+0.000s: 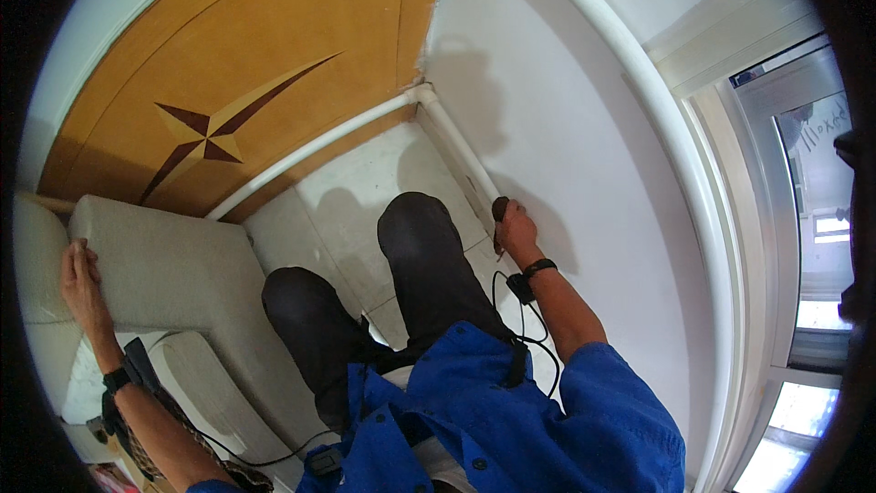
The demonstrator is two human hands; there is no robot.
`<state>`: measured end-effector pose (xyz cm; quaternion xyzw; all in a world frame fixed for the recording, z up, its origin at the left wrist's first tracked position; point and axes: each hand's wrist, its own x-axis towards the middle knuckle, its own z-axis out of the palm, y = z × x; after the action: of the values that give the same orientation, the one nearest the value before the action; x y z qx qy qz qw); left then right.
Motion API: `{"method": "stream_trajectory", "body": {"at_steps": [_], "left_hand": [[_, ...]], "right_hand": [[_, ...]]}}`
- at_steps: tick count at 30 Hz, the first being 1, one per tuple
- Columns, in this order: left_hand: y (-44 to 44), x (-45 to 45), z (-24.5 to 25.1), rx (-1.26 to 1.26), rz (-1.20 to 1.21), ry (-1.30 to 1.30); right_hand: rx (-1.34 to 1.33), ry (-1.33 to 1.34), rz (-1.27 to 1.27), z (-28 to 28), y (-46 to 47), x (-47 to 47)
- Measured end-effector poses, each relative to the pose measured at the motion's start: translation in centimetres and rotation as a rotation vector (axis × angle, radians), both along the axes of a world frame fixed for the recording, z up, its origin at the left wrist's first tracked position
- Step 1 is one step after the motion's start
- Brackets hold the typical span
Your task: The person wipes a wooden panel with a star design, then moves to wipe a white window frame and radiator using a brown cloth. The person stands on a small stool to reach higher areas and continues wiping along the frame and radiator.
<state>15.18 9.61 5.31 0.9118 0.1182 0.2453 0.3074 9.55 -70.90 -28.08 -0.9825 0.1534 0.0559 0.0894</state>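
Note:
On the right, my right hand [517,229] is closed around a small dark object [500,208], too hidden to name, beside the low white pipe [458,140] that runs along the white wall [568,109]. Whether the object touches the pipe cannot be told. At the far left, my left hand [83,281] rests at the light upholstered sofa [157,253], its fingers bent; nothing shows in it. Both wrists wear black bands, and a black cable hangs by the right one.
An orange-brown wooden panel with an inlaid star [207,139] stands ahead. Pale floor tiles [301,226] lie between the sofa and wall. A thick white pipe [657,82] curves up the right side near a window frame [787,219]. A bag-like patterned item lies at lower left.

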Motion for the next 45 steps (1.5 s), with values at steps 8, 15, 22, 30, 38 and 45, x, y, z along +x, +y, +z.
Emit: {"method": "stream_trajectory", "body": {"at_steps": [8, 15, 22, 30, 38, 45], "left_hand": [[1.7, 0.1, -1.5, -0.025, -0.005, -0.049], [1.9, 0.1, -1.5, 0.05, 0.022, -0.048], [1.1, 0.1, -0.2, 0.045, 0.007, 0.028], [1.9, -1.2, -0.6, 0.188, 0.037, 0.01], [1.2, -3.1, 0.5, 0.301, 0.126, 0.123], [-0.4, -2.9, 1.5, 0.309, 0.295, 0.238]], "right_hand": [[0.064, 0.142, -0.004, 1.4, -2.1, -3.0], [0.049, 0.174, -0.065, 2.3, -2.8, -8.3], [0.032, 0.078, -0.033, 0.2, -3.1, -8.3], [-0.009, 0.153, -0.057, -0.2, -3.0, -8.3], [-0.012, 0.193, -0.059, 0.3, -2.9, -8.4], [-0.003, 0.264, -0.09, 0.2, -2.9, -8.2]]}}
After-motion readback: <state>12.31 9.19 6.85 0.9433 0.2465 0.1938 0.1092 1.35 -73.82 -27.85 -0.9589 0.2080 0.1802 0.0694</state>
